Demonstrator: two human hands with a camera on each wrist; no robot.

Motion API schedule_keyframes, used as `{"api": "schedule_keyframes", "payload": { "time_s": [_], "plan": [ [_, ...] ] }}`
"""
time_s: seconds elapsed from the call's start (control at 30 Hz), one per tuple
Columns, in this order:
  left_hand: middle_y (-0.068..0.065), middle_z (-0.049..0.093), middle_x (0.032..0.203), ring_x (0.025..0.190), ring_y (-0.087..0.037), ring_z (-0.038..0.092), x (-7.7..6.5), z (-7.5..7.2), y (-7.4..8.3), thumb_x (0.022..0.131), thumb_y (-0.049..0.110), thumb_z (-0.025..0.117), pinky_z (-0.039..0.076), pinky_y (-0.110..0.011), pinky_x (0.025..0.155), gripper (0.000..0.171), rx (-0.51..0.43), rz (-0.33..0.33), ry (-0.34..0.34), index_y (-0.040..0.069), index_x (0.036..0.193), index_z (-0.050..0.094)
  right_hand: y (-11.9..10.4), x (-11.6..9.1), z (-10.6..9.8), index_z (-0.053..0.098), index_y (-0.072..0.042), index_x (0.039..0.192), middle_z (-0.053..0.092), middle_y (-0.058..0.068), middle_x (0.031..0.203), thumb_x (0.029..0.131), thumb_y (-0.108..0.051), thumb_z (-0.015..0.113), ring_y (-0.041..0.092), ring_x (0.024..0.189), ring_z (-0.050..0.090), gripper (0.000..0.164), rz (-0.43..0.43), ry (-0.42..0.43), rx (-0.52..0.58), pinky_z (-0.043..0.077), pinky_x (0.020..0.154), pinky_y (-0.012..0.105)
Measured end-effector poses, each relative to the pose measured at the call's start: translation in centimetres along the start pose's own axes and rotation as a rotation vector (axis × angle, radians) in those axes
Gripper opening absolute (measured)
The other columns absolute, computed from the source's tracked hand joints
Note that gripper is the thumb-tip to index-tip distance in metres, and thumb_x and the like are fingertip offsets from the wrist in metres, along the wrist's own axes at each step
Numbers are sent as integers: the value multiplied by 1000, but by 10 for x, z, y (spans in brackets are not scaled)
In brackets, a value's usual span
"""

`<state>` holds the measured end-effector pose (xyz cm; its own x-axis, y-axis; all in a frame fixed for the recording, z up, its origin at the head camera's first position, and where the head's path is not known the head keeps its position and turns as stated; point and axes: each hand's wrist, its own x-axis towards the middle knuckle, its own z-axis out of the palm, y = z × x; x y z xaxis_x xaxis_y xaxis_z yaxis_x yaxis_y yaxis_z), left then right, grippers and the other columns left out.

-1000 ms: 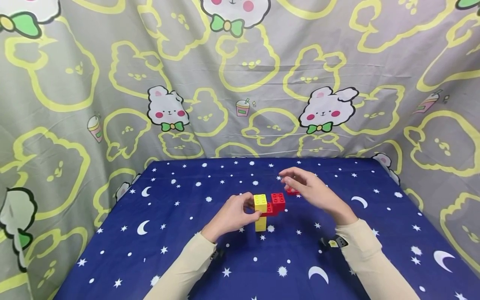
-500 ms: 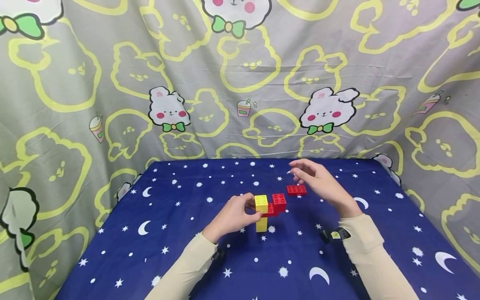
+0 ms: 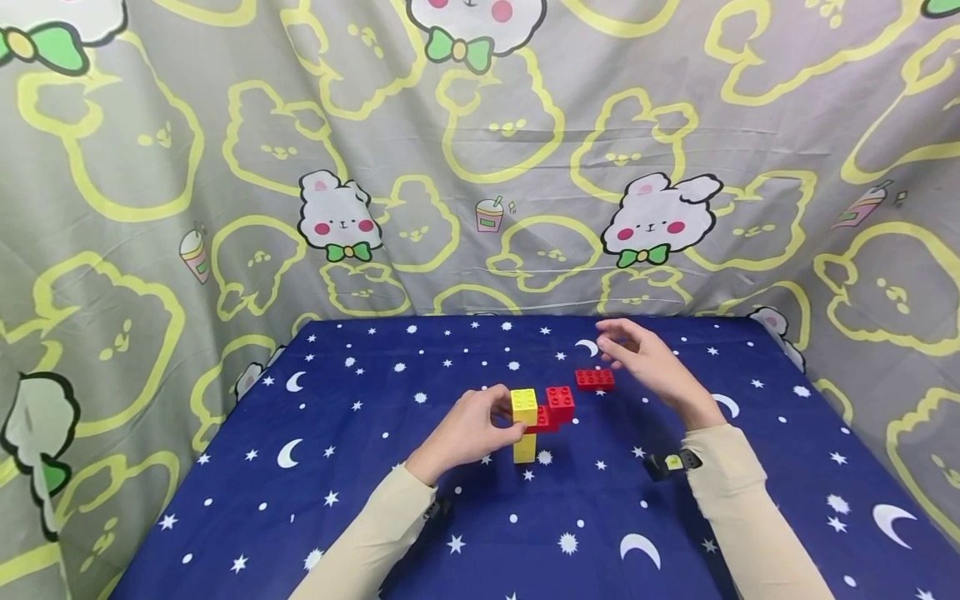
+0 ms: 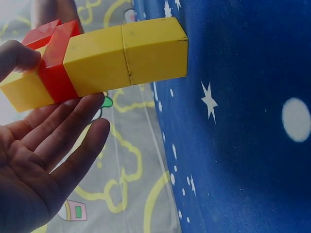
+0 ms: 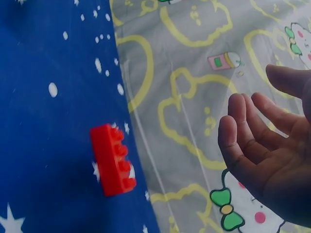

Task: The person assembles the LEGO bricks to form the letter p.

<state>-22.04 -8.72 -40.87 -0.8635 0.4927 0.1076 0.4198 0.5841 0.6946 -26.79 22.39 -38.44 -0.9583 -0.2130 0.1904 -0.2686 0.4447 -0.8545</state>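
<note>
My left hand [image 3: 468, 427] pinches a toy brick assembly near its top, between thumb and fingers. The assembly has a yellow brick [image 3: 523, 405] on top, a flat red piece under it and yellow bricks [image 4: 126, 56] stacked below. A red square brick [image 3: 560, 402] sits on the red piece's right end. To the right, my right hand [image 3: 647, 360] hangs in the air holding nothing, fingers loosely bent. Beside it on the cloth lies a loose red eight-stud brick [image 3: 594, 380], studs up, also seen as a red brick [image 5: 112, 160] in the right wrist view.
A dark blue cloth [image 3: 375, 517] with white stars and moons covers the table. Behind it hangs a grey curtain [image 3: 480, 275] with yellow outlines and rabbit faces. A small black device [image 3: 663, 463] sits at the right wrist.
My right hand has moved right, away from the loose red brick, which it partly covered before and which now shows whole. My left hand stays with the brick assembly in place.
</note>
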Motion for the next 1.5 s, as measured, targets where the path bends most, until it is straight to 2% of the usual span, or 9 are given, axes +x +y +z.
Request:
{"api": "schedule_keyframes", "payload": {
  "time_s": [0.17, 0.23, 0.43, 0.6, 0.8, 0.97, 1.23, 1.33, 1.5],
  "plan": [
    [4, 74, 99, 84, -6, 67, 0, 0, 0, 90, 28, 76, 55, -24, 74, 26, 2, 1, 1, 14, 109, 66, 13, 2, -1, 52, -1, 142, 59, 24, 128, 106, -27, 58, 28, 108, 64, 46, 19, 9, -19, 56, 84, 28],
    [4, 74, 98, 84, -6, 67, 0, 0, 0, 89, 28, 76, 55, -24, 74, 26, 2, 5, 0, 14, 109, 66, 17, 3, -1, 54, -1, 141, 61, 23, 127, 105, -27, 59, 33, 110, 63, 45, 29, 17, -30, 57, 85, 31],
    [3, 74, 99, 85, -7, 67, 0, -2, 1, 90, 27, 76, 55, -24, 75, 25, -3, 17, 3, 13, 109, 66, 30, 5, -3, 53, -1, 143, 60, 25, 135, 106, -25, 58, 38, 117, 62, 45, 47, 6, -52, 56, 92, 49],
    [3, 74, 100, 85, -5, 67, 1, -3, 1, 90, 28, 75, 55, -24, 76, 26, 5, 18, -1, 14, 109, 66, 44, 6, -2, 51, 0, 145, 55, 28, 143, 106, -24, 59, 42, 121, 62, 47, 69, -16, -67, 56, 92, 50],
    [3, 74, 100, 85, -6, 67, 1, -2, 1, 90, 28, 75, 55, -25, 75, 24, -4, 16, -1, 14, 108, 66, 57, 5, -2, 50, -1, 147, 64, 27, 129, 103, -24, 64, 37, 103, 68, 52, 150, -85, -145, 57, 86, 48],
    [3, 74, 100, 85, -6, 67, 0, -1, 1, 90, 28, 75, 55, -25, 76, 25, -6, 18, -2, 14, 108, 66, 60, 5, 1, 49, 0, 147, 66, 27, 122, 101, -21, 66, 30, 92, 68, 54, 182, -152, -189, 55, 76, 40],
    [3, 74, 99, 85, -8, 68, 0, -1, 1, 90, 29, 75, 55, -25, 75, 24, -5, 16, -3, 14, 108, 66, 63, 4, 4, 48, 1, 148, 55, 27, 137, 100, -19, 67, 29, 92, 66, 55, 206, -226, -195, 53, 75, 36],
    [3, 74, 100, 85, -8, 68, 0, -1, 1, 90, 29, 75, 55, -25, 75, 24, -5, 16, -2, 15, 108, 66, 63, 4, 4, 48, -1, 148, 54, 25, 136, 100, -20, 67, 28, 89, 64, 55, 231, -247, -187, 51, 74, 37],
    [3, 74, 100, 85, -7, 68, 0, -1, 1, 90, 28, 75, 55, -25, 74, 25, -4, 19, -2, 14, 108, 66, 63, 4, 4, 53, -3, 145, 55, 24, 136, 99, -19, 68, 28, 94, 63, 51, 226, -254, -190, 52, 75, 36]
  ]
}}
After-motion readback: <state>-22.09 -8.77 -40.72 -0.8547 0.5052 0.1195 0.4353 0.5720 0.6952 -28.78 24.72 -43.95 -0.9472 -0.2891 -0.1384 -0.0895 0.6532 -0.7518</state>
